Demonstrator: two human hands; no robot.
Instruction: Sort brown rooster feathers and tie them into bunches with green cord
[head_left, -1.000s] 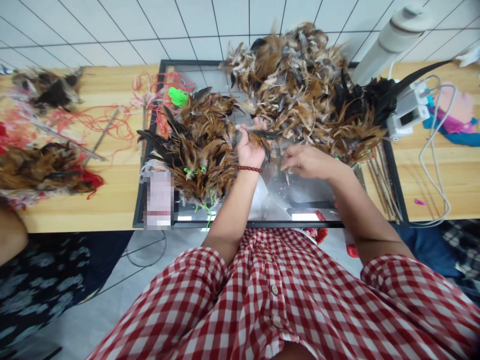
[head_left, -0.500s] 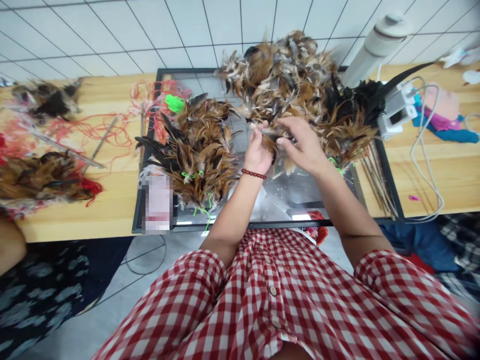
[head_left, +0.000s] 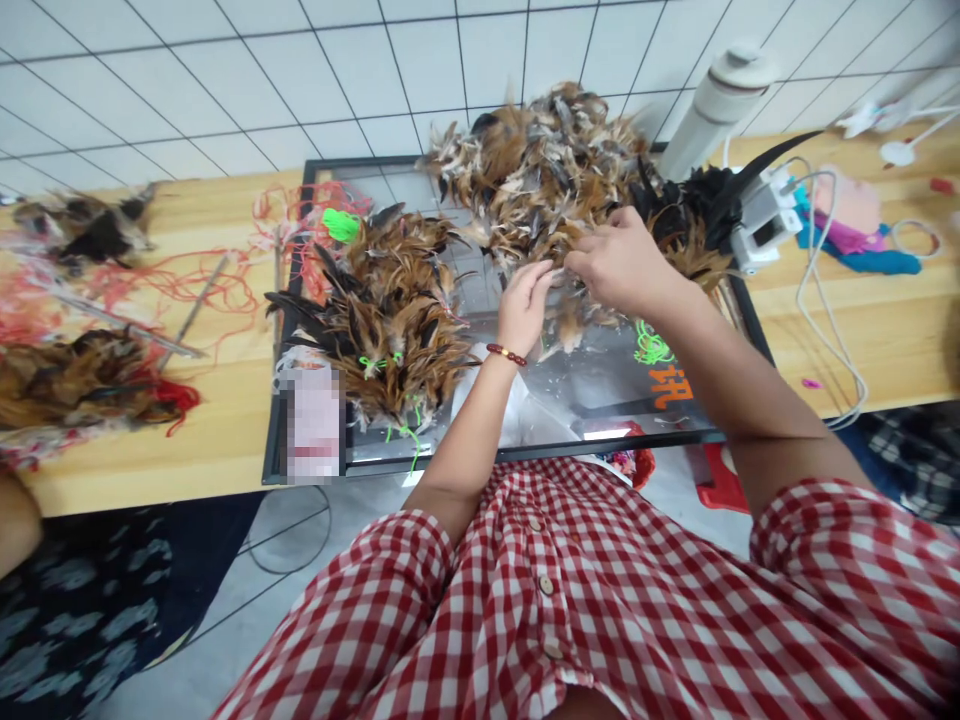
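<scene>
Left hand [head_left: 523, 305]: fingers bent and close together, tips nearly meeting those of the other hand; grip cannot be told. Bead bracelet [head_left: 508, 354] at wrist.

Right hand [head_left: 619, 265]: fingers curled, thumb and forefinger drawn together; a pale wisp shows between the two hands' tips, too blurred to say which holds it.

Loose tuft [head_left: 568, 325], brown: just below the fingertips, toward the panel's near edge.

Feather pile [head_left: 536, 165], brown and grey: just beyond the fingertips, reaching the far edge of the black-framed panel [head_left: 600, 385]; right hand overlaps it in view.

Feather bunches [head_left: 409, 315], green-tied: left half of panel, beside the left hand, apart from its fingers.

Green thread [head_left: 654, 344]: below the right wrist, toward the panel's right edge.

White sheet [head_left: 517, 405]: at the near edge, right of the left forearm.

Green hank [head_left: 341, 224]: near the far left corner.

Packet [head_left: 311, 425], pixelated: near left corner.

Flask [head_left: 712, 110], white: by the far right corner.

Adapter [head_left: 765, 215], white: by the right edge.
</scene>
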